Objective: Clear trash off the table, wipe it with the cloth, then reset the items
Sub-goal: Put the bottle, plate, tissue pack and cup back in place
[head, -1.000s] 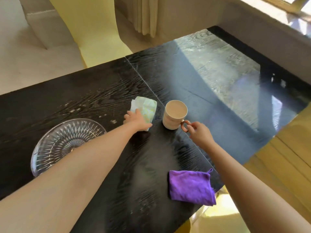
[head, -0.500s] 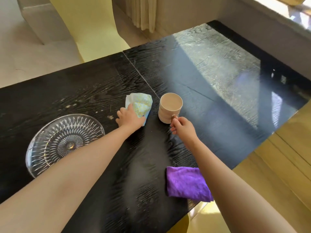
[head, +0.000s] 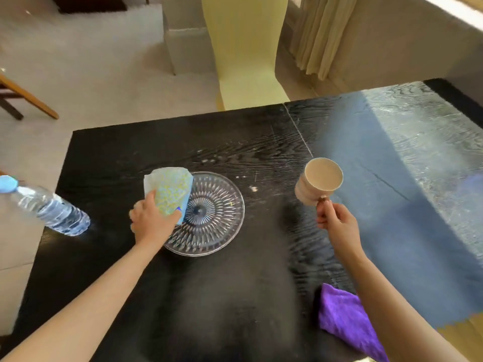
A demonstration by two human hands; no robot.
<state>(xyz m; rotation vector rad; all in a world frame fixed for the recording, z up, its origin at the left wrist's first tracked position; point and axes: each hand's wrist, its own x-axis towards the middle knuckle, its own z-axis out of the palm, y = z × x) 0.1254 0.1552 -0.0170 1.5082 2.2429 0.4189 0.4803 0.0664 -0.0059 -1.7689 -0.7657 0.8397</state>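
Note:
My left hand (head: pixel 150 221) grips a pale blue packet with yellow print (head: pixel 170 190), lifted over the left edge of a clear cut-glass plate (head: pixel 217 218) on the black table (head: pixel 235 296). My right hand (head: pixel 337 226) holds a beige mug (head: pixel 317 182) by its handle, raised and tilted, with its open mouth toward me. A purple cloth (head: pixel 345 317) lies crumpled near the table's front right edge, partly hidden by my right forearm. White crumbs (head: pixel 253 188) dot the table between plate and mug.
A plastic water bottle with a blue cap (head: pixel 49 207) lies at the table's left edge, hanging partly over it. A yellow chair (head: pixel 245 48) stands behind the table. A wooden chair leg (head: pixel 26 97) shows at far left. Sunlight glares on the right tabletop.
Both hands have lifted off the table: the left raised the packet and moved it over the plate, the right raised and tilted the mug. The camera has swung left, revealing the bottle.

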